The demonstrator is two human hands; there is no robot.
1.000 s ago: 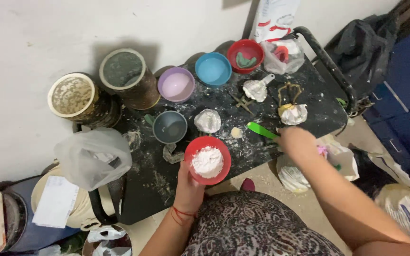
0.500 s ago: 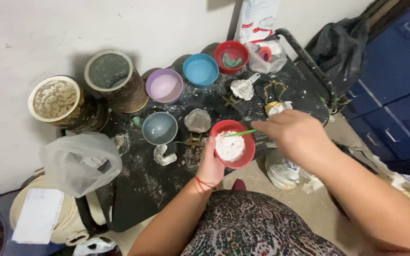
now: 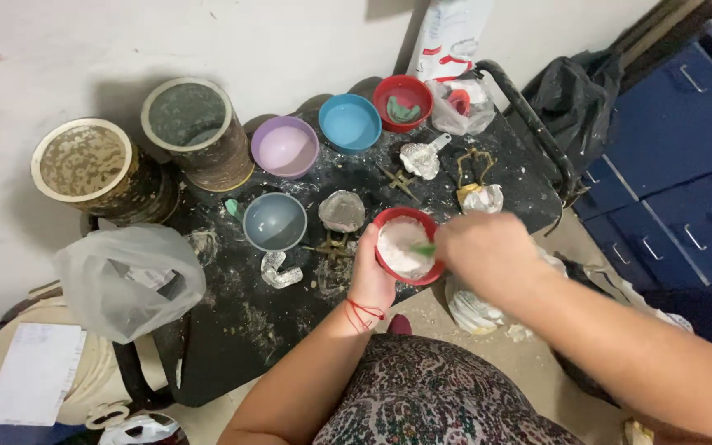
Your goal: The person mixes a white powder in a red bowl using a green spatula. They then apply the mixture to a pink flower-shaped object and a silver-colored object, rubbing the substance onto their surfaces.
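Note:
My left hand grips the near side of a red bowl filled with white powder or paste, held just above the front edge of a black table. A green spatula is in my right hand, and its tip dips into the white stuff. The right hand is blurred with motion and covers the bowl's right rim.
On the table stand a grey bowl, a purple bowl, a blue bowl and a second red bowl. Two large dirty tubs sit at the back left. A plastic bag lies left; blue drawers stand right.
My right hand picked up the green spatula from the table and brought it into the red bowl. The left hand lifted the bowl and shifted it right, toward the table's front edge.

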